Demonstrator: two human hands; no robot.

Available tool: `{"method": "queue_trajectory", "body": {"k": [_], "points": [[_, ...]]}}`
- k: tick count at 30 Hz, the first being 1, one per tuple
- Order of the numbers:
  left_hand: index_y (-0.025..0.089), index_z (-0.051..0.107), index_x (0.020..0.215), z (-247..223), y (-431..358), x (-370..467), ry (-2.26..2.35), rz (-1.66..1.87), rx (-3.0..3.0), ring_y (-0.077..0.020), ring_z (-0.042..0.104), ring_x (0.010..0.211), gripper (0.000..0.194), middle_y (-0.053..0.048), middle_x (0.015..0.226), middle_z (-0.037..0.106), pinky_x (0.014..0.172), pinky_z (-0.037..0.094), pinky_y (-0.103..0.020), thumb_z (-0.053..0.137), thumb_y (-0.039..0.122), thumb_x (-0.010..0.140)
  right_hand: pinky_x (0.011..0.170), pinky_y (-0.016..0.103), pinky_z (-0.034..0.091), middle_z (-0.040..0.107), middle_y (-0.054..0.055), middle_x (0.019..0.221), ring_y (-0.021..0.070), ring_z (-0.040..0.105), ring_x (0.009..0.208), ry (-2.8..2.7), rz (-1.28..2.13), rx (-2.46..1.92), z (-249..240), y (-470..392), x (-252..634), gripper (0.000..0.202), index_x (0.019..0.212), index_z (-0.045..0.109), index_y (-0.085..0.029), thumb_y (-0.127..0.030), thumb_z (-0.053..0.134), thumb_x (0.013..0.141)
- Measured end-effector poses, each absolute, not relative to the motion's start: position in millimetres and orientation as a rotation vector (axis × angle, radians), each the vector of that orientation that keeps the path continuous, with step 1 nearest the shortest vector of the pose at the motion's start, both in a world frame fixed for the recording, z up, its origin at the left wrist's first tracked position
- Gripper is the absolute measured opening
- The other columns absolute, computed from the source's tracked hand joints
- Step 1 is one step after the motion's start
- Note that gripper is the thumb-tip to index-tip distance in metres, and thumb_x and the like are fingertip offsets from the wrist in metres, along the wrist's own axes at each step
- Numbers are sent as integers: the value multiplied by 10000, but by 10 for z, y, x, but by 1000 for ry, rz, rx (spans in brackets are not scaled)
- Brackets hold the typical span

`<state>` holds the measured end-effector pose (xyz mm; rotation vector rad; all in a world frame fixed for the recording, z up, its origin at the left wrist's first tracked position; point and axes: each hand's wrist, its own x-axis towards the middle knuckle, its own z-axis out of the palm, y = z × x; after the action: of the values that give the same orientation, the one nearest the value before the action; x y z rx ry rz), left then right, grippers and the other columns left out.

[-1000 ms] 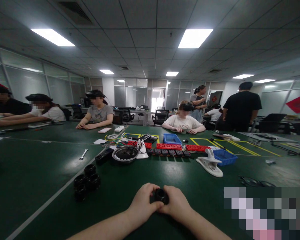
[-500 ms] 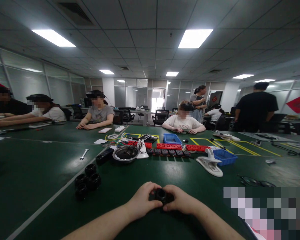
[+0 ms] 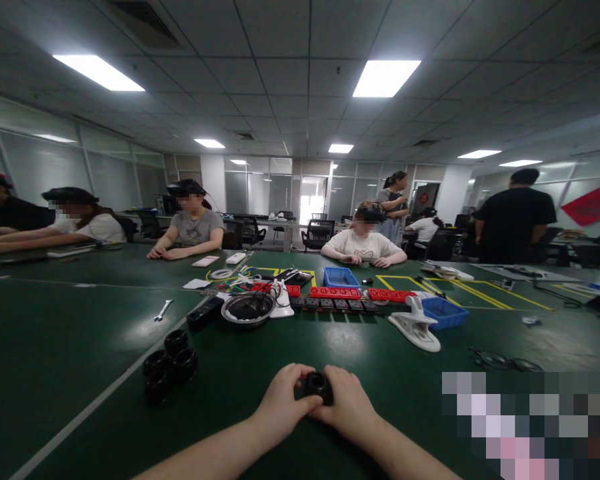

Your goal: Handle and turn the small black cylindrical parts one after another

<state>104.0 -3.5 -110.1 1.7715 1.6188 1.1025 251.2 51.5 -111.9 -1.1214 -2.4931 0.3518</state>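
Note:
Between my two hands, just above or on the green table point(image 3: 220, 387), is a small black round part point(image 3: 318, 383) with a hole in its middle, facing up. My left hand point(image 3: 283, 401) grips it from the left, thumb at the near side and fingers at the far side. From the right, my right hand point(image 3: 349, 403) closes round the same part, its fingers partly hidden. To the left stands a cluster of several glossy black round parts point(image 3: 185, 364), which look much alike.
Further back are a wrench point(image 3: 163, 310), a round metal dish point(image 3: 249, 309), a white clip base point(image 3: 416, 327), red power strips point(image 3: 335, 293) and a blue tray point(image 3: 446, 313). Glasses point(image 3: 505, 361) lie to the right. A person point(image 3: 364, 243) sits opposite; others sit along the left.
My right hand has shifted over the part and its fingers have come up closer round it. The part stays between both hands. The view has turned slightly.

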Motion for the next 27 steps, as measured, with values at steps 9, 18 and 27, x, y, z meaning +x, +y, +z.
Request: {"method": "queue_trajectory", "body": {"k": [9,18,27], "points": [[193,591,978,-1055,-40,983,1477,977,1882,-184,517,861,350,-19,918,575,747,401,-258,666,173,636,587,206,381,587,-20,803,156,542,733,-2569,971,-945,-1058,739,2691,365,851,600,-161,-259,749,532],[162,577,926,-1088,-73,1088,1696,1067,1782,-196,510,840,316,-37,916,573,753,397,-282,660,183,622,676,329,354,602,77,797,242,535,755,-2528,208,-1256,-1117,494,2494,311,765,557,-149,-430,617,644],[206,537,1075,-1056,-42,971,1493,973,1918,-189,491,903,434,-33,1002,537,764,394,-264,647,174,656,765,294,393,583,31,950,212,530,877,-2521,1030,-767,-1065,740,2699,455,1009,590,-178,-241,719,577]]}}
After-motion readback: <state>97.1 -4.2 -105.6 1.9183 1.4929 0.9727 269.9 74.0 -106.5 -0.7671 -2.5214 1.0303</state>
